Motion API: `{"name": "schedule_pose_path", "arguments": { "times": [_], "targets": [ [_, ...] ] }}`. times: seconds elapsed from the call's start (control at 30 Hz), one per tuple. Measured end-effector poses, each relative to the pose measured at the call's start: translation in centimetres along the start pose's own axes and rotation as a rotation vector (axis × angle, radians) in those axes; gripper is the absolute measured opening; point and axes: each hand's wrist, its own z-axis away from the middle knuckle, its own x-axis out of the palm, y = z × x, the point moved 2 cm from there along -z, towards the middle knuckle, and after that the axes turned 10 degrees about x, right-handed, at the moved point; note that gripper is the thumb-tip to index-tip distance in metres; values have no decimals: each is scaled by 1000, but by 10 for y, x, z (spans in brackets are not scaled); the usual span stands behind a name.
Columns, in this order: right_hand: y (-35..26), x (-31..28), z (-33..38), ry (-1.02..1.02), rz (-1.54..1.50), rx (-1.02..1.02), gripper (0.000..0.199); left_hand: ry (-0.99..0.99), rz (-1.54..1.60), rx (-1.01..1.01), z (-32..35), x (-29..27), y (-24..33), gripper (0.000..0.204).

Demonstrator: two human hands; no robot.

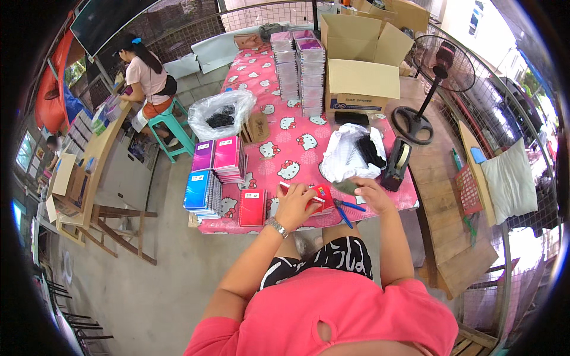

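My left hand (295, 204), with a metal watch on its wrist, has its fingers closed over a red notebook (324, 196) at the near edge of the table. My right hand (374, 196) is beside the notebook's right end, thumb and fingers drawn together; whatever is between them is too small to make out. Between my hands lie pliers with blue handles (349, 206). Just beyond is a white plastic bag (341, 159) holding dark spiral coils (371, 151). Another red notebook (253, 207) lies flat left of my left hand.
Stacks of blue notebooks (199, 188) and pink notebooks (228, 153) stand at left. A tape dispenser (396, 166) is on the right, tall notebook stacks (312, 77) and an open carton (363, 83) behind. Beyond are a standing fan (439, 71) and a person on a green stool (172, 127).
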Motion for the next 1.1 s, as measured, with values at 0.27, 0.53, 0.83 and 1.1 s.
{"name": "schedule_pose_path", "arguments": {
  "times": [0.27,0.53,0.83,1.1],
  "targets": [
    [15,12,-21,-271,-256,135,38,56,16,23,-5,0,0,37],
    [-1,28,-19,-371,-448,126,40,83,-20,45,-6,1,-2,40],
    [-21,41,-17,-508,-477,32,47,60,37,12,-5,2,-4,43],
    [-6,36,-35,-418,-499,82,42,58,36,-8,-4,-2,-5,43]
  ]
}}
